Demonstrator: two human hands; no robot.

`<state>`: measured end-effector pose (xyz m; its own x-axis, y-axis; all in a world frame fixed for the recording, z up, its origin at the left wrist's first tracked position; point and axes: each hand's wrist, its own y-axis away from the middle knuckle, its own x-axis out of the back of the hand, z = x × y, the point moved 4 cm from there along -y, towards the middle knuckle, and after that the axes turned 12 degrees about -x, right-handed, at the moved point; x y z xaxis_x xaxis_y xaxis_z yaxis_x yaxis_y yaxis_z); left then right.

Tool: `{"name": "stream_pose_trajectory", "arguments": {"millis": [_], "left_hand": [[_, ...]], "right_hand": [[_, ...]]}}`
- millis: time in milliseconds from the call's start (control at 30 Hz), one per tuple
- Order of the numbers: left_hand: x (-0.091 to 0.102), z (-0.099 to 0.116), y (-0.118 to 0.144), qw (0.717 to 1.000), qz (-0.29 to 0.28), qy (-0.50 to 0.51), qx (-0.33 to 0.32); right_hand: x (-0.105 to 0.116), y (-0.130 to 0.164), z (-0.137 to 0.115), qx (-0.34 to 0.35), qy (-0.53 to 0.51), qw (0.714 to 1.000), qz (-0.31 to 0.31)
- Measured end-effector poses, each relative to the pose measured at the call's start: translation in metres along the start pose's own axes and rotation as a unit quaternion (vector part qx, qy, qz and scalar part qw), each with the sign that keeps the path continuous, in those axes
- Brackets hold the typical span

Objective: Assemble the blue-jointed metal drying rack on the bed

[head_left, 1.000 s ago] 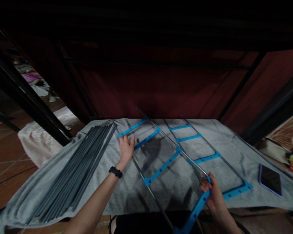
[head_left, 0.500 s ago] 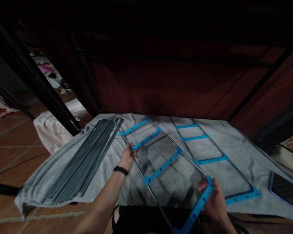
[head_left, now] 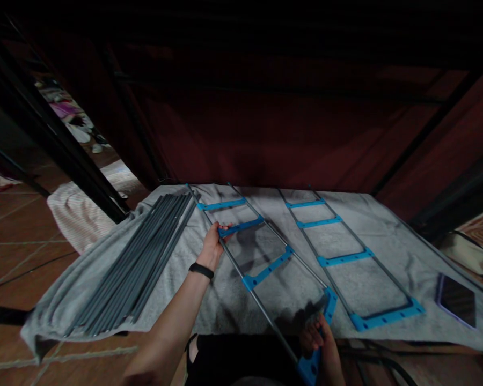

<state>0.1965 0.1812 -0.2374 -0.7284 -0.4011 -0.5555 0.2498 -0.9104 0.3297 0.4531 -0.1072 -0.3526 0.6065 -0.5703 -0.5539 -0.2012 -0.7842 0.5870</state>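
Over the grey blanket (head_left: 209, 300), I'm holding the near rack frame (head_left: 265, 262) with both hands. My left hand (head_left: 211, 247) is wrapping its fingers around the left steel rod beside a blue crossbar (head_left: 241, 226). My right hand (head_left: 320, 343) is gripping the frame's nearest blue crossbar at the blanket's front edge. A second frame (head_left: 346, 257) is lying flat just to the right, a bundle of grey rods (head_left: 140, 257) is resting on the left, and a phone (head_left: 455, 300) is sitting far right.

Grey cloth (head_left: 209, 300) under rods (head_left: 140, 257), frames (head_left: 346, 257), phone (head_left: 456, 300)
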Motion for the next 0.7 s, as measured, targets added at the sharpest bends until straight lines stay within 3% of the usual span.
{"name": "stream_pose_trajectory", "arguments": {"millis": [200,433,600,700], "left_hand": [[-0.01,0.004,0.008,0.996,-0.017,0.073,-0.043],[-0.015,0.01,0.005,0.994,-0.037,0.094,-0.032],[-0.01,0.005,-0.009,0.994,-0.045,0.101,-0.025],[-0.008,-0.001,-0.027,0.997,-0.05,0.057,-0.024]], "right_hand": [[-0.009,0.017,0.01,-0.004,-0.082,0.996,0.039],[-0.018,0.024,0.011,-0.004,-0.091,0.994,0.064],[-0.031,0.025,0.009,0.007,-0.088,0.993,0.075],[-0.044,0.02,0.006,0.035,-0.07,0.993,0.089]]}}
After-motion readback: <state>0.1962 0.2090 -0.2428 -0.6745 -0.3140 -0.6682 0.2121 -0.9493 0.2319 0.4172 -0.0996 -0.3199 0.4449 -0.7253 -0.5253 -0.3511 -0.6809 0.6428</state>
